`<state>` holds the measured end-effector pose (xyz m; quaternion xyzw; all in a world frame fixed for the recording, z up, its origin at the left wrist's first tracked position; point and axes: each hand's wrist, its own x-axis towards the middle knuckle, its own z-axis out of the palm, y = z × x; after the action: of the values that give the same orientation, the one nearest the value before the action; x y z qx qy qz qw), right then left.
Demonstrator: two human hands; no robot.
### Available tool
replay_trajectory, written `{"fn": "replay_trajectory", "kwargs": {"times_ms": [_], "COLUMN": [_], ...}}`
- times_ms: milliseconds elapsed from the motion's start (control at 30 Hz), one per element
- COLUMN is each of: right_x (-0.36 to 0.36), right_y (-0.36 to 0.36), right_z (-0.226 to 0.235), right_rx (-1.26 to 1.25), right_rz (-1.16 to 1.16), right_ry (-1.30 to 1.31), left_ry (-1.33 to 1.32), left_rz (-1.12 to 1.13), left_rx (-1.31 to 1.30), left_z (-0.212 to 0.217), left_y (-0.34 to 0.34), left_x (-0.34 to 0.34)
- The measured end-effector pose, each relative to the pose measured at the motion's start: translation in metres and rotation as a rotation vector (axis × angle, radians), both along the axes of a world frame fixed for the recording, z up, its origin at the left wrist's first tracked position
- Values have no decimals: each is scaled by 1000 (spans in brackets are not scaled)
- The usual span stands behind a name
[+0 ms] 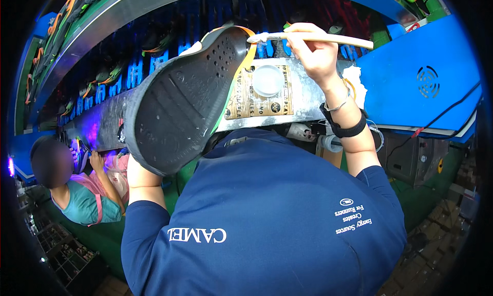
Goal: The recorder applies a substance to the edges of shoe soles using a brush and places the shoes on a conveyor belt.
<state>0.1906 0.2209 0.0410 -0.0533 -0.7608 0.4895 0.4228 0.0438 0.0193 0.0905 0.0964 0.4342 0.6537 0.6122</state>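
Note:
A large black shoe piece [179, 98], its ridged underside toward me and small holes near the toe, is held up on the left. Orange and green material shows along its right edge. My left hand [193, 48] grips it from behind, and most of that hand is hidden by the shoe. In my right hand [317, 52] is a brush [339, 38] with a pale wooden handle. The brush's whitish tip meets the orange edge near the toe. Below the brush, a round translucent dish [268, 80] sits on a printed cardboard sheet [285, 108].
A conveyor line with blue holders [134, 72] carries several shoe parts behind the grey ledge [308, 103]. To the right stands a blue machine housing [426, 54] with a black cable [452, 113]. Another person [92, 193] works at the left. A metal rail [113, 16] curves overhead.

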Motion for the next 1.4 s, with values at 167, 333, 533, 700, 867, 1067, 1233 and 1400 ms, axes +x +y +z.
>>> {"fn": "replay_trajectory", "kwargs": {"times_ms": [167, 333, 533, 700, 867, 1067, 1233, 1400], "right_x": [10, 16, 5, 2, 5, 9, 10, 12], "right_y": [-16, -24, -12, -14, -23, -34, -41, -49], "right_z": [-8, -3, 6, 7, 12, 22, 31, 40], "right_rx": [-121, -203, 4, 69, 38, 128, 145, 103], "right_rz": [-13, 77, 131, 208, 257, 304, 389, 448], "right_ry": [-33, -28, -19, -4, -32, -21, -10, -51], "left_ry": [38, 77, 123, 159, 128, 224, 310, 329], "left_rz": [-32, -66, -99, -113, -204, -212, -241, -306], "left_rx": [13, 31, 59, 92, 128, -8, 50, 31], "left_z": [3, 5, 8, 7, -2, -11, -13, -7], "left_y": [4, 6, 5, 2, 6, 16, 20, 26], "left_x": [-3, -5, -7, -9, -18, -31, -35, -33]}}
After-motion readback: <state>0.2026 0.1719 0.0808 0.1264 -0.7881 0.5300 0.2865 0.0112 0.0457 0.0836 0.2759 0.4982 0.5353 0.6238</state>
